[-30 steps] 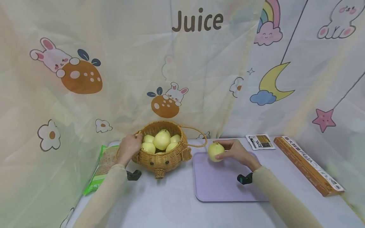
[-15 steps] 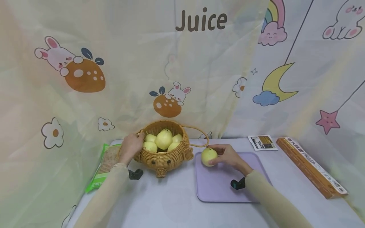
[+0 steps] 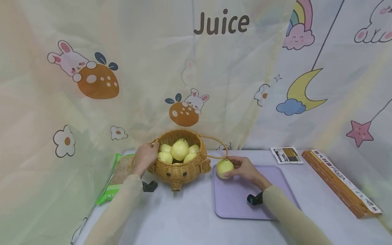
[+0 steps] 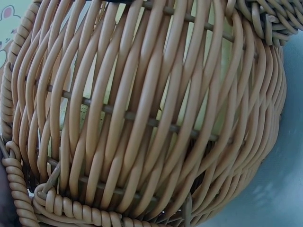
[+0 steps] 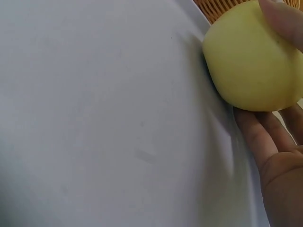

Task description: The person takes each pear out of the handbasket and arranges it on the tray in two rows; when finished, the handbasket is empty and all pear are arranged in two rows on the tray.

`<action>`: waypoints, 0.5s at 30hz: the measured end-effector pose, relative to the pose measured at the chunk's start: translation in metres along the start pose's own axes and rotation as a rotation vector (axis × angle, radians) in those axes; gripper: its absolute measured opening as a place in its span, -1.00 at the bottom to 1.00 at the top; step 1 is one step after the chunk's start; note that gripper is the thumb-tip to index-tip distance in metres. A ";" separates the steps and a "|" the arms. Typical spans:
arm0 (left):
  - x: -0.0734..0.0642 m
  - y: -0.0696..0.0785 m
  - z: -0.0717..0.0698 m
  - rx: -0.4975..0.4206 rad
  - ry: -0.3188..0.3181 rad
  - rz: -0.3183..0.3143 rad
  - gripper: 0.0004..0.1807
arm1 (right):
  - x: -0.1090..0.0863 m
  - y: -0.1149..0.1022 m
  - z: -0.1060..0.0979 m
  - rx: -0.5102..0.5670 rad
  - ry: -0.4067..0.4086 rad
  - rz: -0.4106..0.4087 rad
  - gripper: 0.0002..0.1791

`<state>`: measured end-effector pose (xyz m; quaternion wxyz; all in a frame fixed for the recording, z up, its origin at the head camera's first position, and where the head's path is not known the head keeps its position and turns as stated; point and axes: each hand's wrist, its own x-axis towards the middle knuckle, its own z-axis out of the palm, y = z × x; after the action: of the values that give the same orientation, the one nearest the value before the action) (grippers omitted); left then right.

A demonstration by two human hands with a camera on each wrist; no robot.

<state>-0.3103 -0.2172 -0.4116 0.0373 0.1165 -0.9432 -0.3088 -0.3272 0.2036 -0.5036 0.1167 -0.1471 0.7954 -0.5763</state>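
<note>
In the head view, a wicker basket (image 3: 180, 175) with an animal face holds several yellow-green pears (image 3: 179, 149). My left hand (image 3: 146, 157) grips its left rim near the handle joint; only the woven wall (image 4: 142, 109) fills the left wrist view. At the back left corner of a purple tray (image 3: 242, 195), my right hand (image 3: 248, 172) holds a single pear (image 3: 224, 169) between thumb and fingers. Seen from the right wrist, that pear (image 5: 251, 61) sits low by the tray's raised edge, with the fingertips tucked around its underside.
A green-edged food packet (image 3: 117, 177) lies left of the basket, partly behind the left arm. To the right are a small white-and-brown sachet (image 3: 287, 155) and a long orange pasta box (image 3: 340, 183). A printed curtain (image 3: 147, 85) rises behind the table.
The right hand has brought the pear left and down to the tray's back left corner, then held nearly still. The left hand keeps its grip on the basket; the head view has shifted slightly.
</note>
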 end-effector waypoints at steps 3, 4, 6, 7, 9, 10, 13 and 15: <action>0.000 0.000 0.000 -0.002 0.010 0.004 -0.40 | 0.002 -0.002 0.002 -0.008 -0.007 -0.013 -0.04; 0.000 0.000 -0.001 -0.001 0.011 0.003 -0.40 | 0.003 -0.003 0.002 -0.010 -0.008 -0.013 -0.04; 0.000 0.000 -0.001 -0.002 0.008 -0.003 -0.39 | 0.004 -0.003 0.003 -0.012 -0.011 -0.009 -0.05; -0.001 0.001 -0.002 -0.004 0.006 -0.005 -0.39 | 0.004 -0.003 0.004 -0.012 -0.012 -0.012 -0.06; -0.001 0.002 -0.002 -0.012 0.004 -0.012 -0.40 | 0.005 -0.003 0.004 -0.011 -0.016 -0.017 -0.07; -0.001 0.002 -0.002 -0.017 0.004 -0.015 -0.40 | 0.004 -0.003 0.005 -0.011 -0.018 -0.021 -0.07; -0.002 0.003 -0.002 -0.029 0.000 -0.031 -0.39 | 0.004 -0.002 0.006 -0.006 -0.025 -0.028 -0.10; -0.003 0.003 -0.002 -0.033 -0.006 -0.036 -0.39 | 0.003 -0.002 0.006 -0.010 -0.028 -0.034 -0.12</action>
<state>-0.3079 -0.2152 -0.4085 0.0310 0.1321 -0.9358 -0.3255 -0.3273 0.1965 -0.5038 0.1173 -0.1690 0.7940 -0.5720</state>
